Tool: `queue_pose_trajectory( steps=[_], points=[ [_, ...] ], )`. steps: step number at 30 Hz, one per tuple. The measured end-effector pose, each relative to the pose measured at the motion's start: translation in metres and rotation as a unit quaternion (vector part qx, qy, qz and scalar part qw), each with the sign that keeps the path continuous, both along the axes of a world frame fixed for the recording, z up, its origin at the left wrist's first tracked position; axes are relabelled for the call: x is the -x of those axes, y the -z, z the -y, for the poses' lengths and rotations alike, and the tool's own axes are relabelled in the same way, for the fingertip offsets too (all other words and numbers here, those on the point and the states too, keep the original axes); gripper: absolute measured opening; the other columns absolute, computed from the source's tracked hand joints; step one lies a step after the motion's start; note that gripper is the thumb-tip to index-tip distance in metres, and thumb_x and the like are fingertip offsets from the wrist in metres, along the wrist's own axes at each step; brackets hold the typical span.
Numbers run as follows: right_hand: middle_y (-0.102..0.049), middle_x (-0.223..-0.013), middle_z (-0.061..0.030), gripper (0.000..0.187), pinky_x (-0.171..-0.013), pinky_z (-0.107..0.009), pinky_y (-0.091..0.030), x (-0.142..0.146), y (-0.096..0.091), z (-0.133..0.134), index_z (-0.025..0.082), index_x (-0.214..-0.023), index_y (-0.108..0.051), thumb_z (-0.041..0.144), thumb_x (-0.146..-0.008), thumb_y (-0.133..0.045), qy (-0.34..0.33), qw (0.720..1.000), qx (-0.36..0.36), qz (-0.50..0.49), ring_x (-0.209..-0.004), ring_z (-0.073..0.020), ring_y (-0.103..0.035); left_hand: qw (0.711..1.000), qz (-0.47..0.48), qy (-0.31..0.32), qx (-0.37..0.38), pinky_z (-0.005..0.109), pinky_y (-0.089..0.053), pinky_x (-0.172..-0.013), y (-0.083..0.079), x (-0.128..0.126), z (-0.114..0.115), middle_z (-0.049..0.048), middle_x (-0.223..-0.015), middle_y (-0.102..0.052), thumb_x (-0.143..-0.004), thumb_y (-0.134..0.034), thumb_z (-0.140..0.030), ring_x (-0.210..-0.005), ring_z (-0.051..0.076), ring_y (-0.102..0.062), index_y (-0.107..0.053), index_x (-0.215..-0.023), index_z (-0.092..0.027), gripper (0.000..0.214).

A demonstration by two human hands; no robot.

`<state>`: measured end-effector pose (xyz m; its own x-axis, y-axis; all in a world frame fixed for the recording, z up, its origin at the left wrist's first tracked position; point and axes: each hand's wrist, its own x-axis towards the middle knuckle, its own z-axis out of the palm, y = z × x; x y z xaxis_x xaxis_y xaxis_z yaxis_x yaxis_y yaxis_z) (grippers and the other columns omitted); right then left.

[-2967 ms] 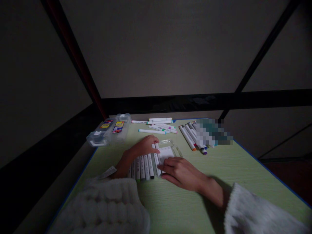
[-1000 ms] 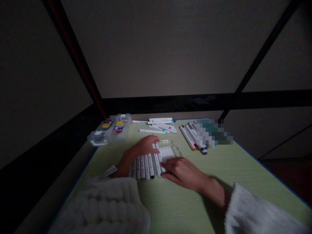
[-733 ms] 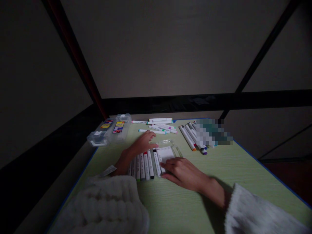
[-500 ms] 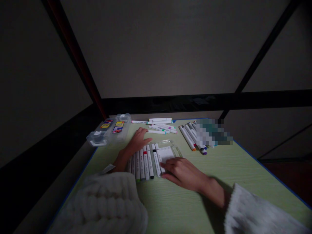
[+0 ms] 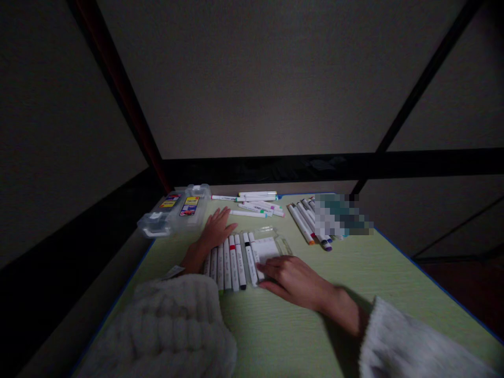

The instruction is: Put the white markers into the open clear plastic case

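Note:
Several white markers [image 5: 232,260] lie side by side in a clear plastic case [image 5: 275,244] on a pale green table [image 5: 275,336]. My left hand [image 5: 214,230] lies flat with fingers stretched out, just beyond the far ends of the left markers and close to a loose white marker [image 5: 248,213]. It holds nothing. My right hand [image 5: 291,278] rests on the near right part of the case, fingers curled down against the rightmost markers. Both arms wear fluffy white sleeves.
A clear lidded box with colourful labels [image 5: 173,215] stands at the far left corner. A loose heap of white markers [image 5: 258,202] lies at the far middle. A row of markers with coloured caps [image 5: 309,226] lies far right beside a blurred patch. The room is dim.
My left hand has lifted off the markers in the case and slid away to the far left, fingers opening flat. The right hand has stayed on the case.

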<state>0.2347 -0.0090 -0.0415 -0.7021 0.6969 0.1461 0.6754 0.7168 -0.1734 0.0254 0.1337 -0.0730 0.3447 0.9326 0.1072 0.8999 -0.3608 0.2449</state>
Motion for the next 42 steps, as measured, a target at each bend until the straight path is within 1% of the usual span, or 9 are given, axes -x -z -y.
queue_pose_trajectory(
  steps=[3,8,14,18,28,32,42],
  points=[
    [-0.062,-0.085,-0.0082,0.034,-0.065,-0.030,-0.042,0.0003,0.0006,-0.0001,0.014,-0.107,-0.055,0.036,-0.088,-0.037,0.002,1.000,0.001,-0.003,-0.075,-0.0180,-0.058,1.000,-0.026,-0.007,0.003,0.044,-0.017,-0.104,0.0009,-0.0005,0.0003,0.0103,-0.141,-0.024,-0.083,-0.032,-0.040,-0.130,0.026,-0.015,-0.026,-0.131,-0.012,0.055],
    [-0.062,-0.083,-0.0080,0.034,-0.064,-0.029,-0.042,0.0003,0.0001,0.0001,0.014,-0.107,-0.055,0.036,-0.088,-0.037,0.000,1.000,0.000,-0.003,-0.074,-0.0180,-0.058,1.000,-0.025,-0.004,-0.008,0.042,-0.017,-0.104,0.0023,-0.0001,-0.0005,0.0121,-0.139,-0.027,-0.083,-0.033,-0.038,-0.129,0.026,-0.019,-0.027,-0.131,-0.010,0.056],
    [-0.062,-0.083,-0.0076,0.034,-0.065,-0.029,-0.042,0.0001,-0.0004,0.0001,0.014,-0.107,-0.054,0.036,-0.088,-0.036,0.002,1.000,0.003,0.000,-0.075,-0.0183,-0.058,0.998,-0.007,0.033,-0.050,0.035,-0.022,-0.104,0.0031,0.0004,-0.0023,0.0183,-0.133,-0.035,-0.082,-0.037,-0.032,-0.124,0.023,-0.030,-0.032,-0.126,-0.003,0.053],
    [-0.062,-0.083,-0.0082,0.034,-0.064,-0.029,-0.042,-0.0003,0.0007,-0.0001,0.014,-0.107,-0.054,0.036,-0.088,-0.036,0.002,1.000,0.006,-0.007,-0.074,-0.0179,-0.058,0.997,0.008,0.043,-0.067,0.036,-0.025,-0.102,0.0027,0.0003,-0.0025,0.0189,-0.129,-0.039,-0.080,-0.039,-0.028,-0.121,0.024,-0.035,-0.034,-0.124,-0.002,0.051],
    [-0.062,-0.083,-0.0081,0.034,-0.065,-0.030,-0.043,0.0002,-0.0005,0.0008,0.013,-0.108,-0.054,0.035,-0.088,-0.037,0.001,1.000,0.012,-0.013,-0.075,-0.0186,-0.058,0.996,0.023,0.046,-0.074,0.035,-0.030,-0.100,0.0036,0.0002,-0.0031,0.0151,-0.119,-0.042,-0.080,-0.040,-0.026,-0.113,0.023,-0.042,-0.043,-0.118,-0.006,0.042],
    [-0.063,-0.084,-0.0084,0.034,-0.066,-0.030,-0.043,0.0000,0.0007,0.0008,0.013,-0.108,-0.054,0.035,-0.088,-0.037,0.001,1.000,0.014,-0.016,-0.077,-0.0186,-0.059,0.996,0.022,0.046,-0.074,0.033,-0.031,-0.099,0.0029,0.0004,-0.0021,0.0134,-0.117,-0.041,-0.080,-0.040,-0.025,-0.112,0.021,-0.043,-0.043,-0.117,-0.008,0.041],
    [-0.063,-0.085,-0.0090,0.033,-0.066,-0.029,-0.043,0.0001,0.0017,0.0002,0.014,-0.108,-0.054,0.034,-0.088,-0.039,0.004,1.000,0.017,-0.019,-0.076,-0.0183,-0.059,0.996,0.038,0.041,-0.062,0.034,-0.032,-0.098,-0.0006,-0.0006,-0.0004,0.0112,-0.112,-0.044,-0.078,-0.040,-0.021,-0.107,0.020,-0.044,-0.045,-0.113,-0.010,0.037]
  ],
)
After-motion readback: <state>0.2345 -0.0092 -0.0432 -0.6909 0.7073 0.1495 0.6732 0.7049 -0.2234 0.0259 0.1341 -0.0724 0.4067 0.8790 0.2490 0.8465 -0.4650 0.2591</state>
